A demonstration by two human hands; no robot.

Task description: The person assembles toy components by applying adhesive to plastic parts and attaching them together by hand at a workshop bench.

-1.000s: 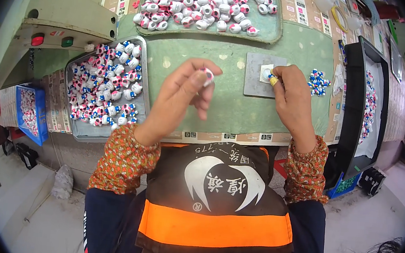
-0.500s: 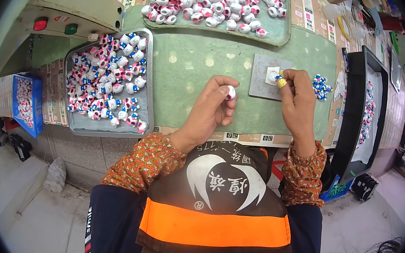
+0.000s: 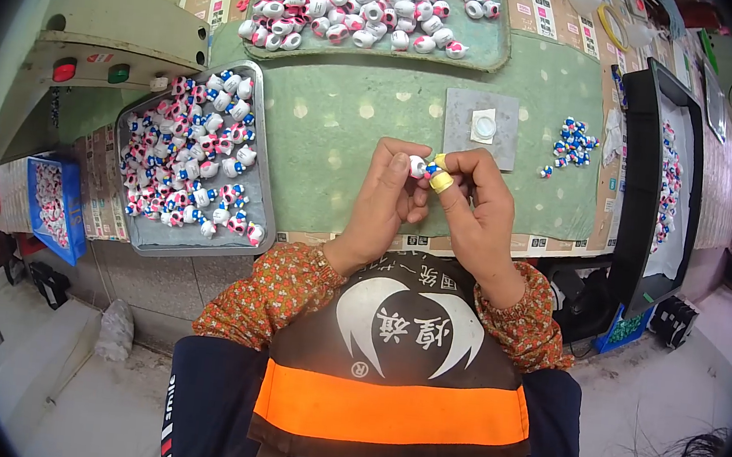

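Left hand (image 3: pixel 386 200), angled inward; grip pinched on a small white-and-pink head (image 3: pixel 416 166). Right hand (image 3: pixel 478 213), fingertips (image 3: pixel 442 182) yellow-covered; grip pinched on a small blue body (image 3: pixel 431 170) beside it. Below: spotted green tabletop (image 3: pixel 320 158), square grey plate (image 3: pixel 459 119), metal tray (image 3: pixel 158 237) of figures. Pale floor (image 3: pixel 126 390).

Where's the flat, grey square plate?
In the head view, the grey plate lies right of centre on the green tabletop, beyond the right hand, left of the small blue toy pile.
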